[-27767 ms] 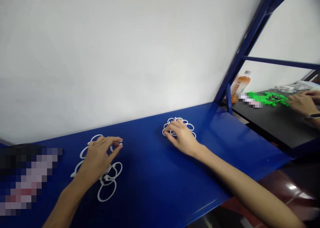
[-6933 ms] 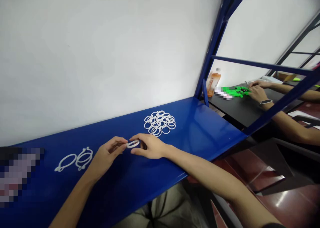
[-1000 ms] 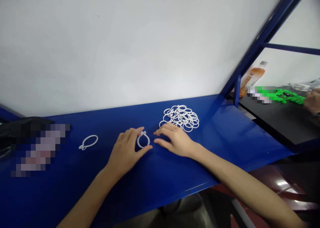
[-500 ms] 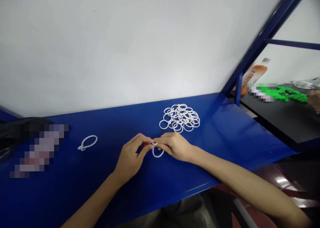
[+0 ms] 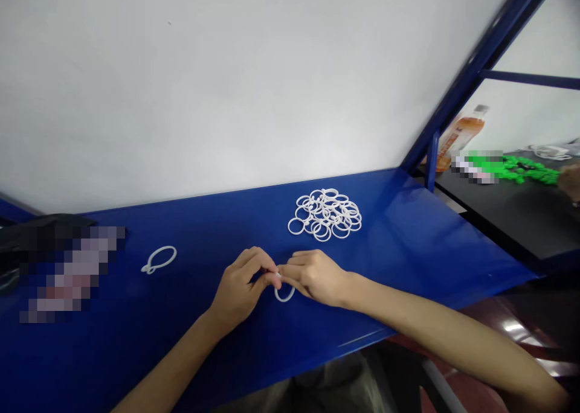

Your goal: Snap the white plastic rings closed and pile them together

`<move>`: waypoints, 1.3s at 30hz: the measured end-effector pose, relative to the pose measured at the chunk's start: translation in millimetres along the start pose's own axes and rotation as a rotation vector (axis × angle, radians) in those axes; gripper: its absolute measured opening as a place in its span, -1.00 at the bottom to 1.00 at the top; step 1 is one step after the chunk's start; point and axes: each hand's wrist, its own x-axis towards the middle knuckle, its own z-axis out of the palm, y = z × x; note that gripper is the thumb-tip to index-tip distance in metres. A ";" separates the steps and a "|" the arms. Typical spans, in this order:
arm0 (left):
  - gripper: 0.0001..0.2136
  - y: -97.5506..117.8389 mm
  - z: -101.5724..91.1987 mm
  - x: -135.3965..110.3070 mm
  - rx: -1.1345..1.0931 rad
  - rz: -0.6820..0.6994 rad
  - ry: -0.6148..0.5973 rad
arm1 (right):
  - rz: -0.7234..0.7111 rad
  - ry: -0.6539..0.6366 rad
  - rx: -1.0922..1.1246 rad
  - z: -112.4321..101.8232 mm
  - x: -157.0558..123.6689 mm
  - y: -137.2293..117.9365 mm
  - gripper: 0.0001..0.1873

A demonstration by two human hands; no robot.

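Observation:
Both hands meet over the middle of the blue table [image 5: 389, 250], pinching one white plastic ring [image 5: 284, 300]. My left hand [image 5: 247, 280] grips it between thumb and fingertips from the left. From the right, my right hand [image 5: 317, 277] is closed on the same ring near its top. The loop hangs below the fingertips, while its upper part is hidden by them. Beyond the right hand lies a loose pile of several white rings [image 5: 341, 232], some with small knobs. Off to the left rests a single white loop [image 5: 164, 258] with a twisted end.
A black bag [image 5: 49, 223] and a blurred-out item lie at the table's left. A pale wall [image 5: 226, 87] rises behind. At right, past a blue metal frame [image 5: 431, 159], a black surface [image 5: 502, 214] holds an orange drink bottle [image 5: 462, 136] and bright green pieces [image 5: 530, 170].
Both hands have come slightly closer to me, bringing the pinched ring with them. The left fingertips now press together over the ring's top. The pile and the single loop stay put.

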 end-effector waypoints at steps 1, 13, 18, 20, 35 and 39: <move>-0.81 0.4 0.6 -0.9 0.002 0.009 -0.006 | -0.026 0.000 -0.035 1.3 -0.7 -1.0 -0.62; -0.66 -27.2 -33.7 11.3 0.477 -0.164 0.020 | 0.389 0.138 -0.074 -24.5 7.6 25.0 -0.67; -0.44 -62.1 -76.8 -4.9 0.968 -0.462 0.193 | 0.821 0.319 -0.246 -49.6 -6.7 66.7 -0.78; -0.38 -73.3 -84.6 -12.3 0.980 -0.580 0.131 | 0.868 0.335 -0.313 -52.7 -11.1 76.6 -0.79; -0.47 -46.3 -47.5 1.2 0.354 -0.397 -0.242 | 0.947 0.271 -0.336 -47.0 -6.6 83.6 -0.71; -0.45 -38.7 -50.5 1.2 0.268 -0.351 -0.301 | 0.912 0.302 -0.344 -50.2 -6.9 77.0 -0.71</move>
